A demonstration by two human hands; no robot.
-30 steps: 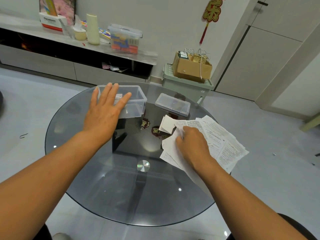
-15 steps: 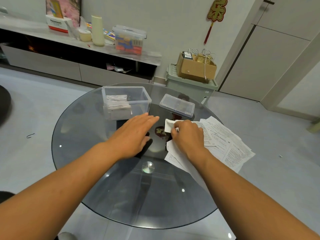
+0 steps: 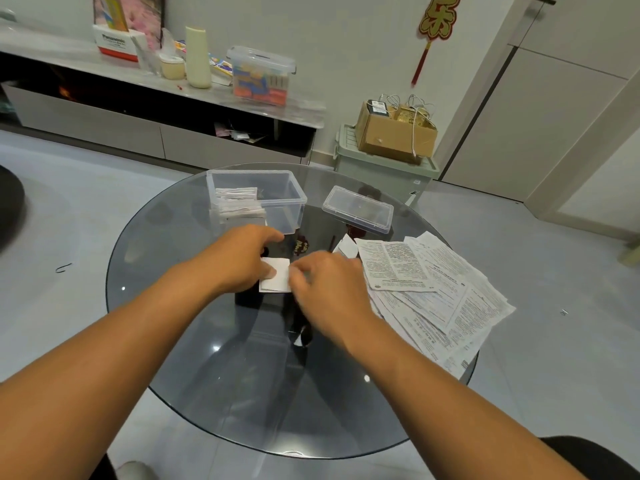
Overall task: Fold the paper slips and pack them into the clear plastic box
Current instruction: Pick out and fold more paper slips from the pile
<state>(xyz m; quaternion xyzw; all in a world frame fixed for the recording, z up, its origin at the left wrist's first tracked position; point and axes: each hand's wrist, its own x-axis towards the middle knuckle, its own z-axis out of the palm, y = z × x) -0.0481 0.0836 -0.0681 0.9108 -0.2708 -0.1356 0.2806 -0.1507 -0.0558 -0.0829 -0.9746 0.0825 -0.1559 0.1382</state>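
My left hand and right hand pinch a white paper slip over the glass worktop, near the clear plastic box. It looks light and floppy, likely slippery on glass; edges give the best hold.

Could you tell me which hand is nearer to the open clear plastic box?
Left. The left hand lies just in front of the clear plastic box, its fingers near the front wall; the right hand is farther back and to the right.
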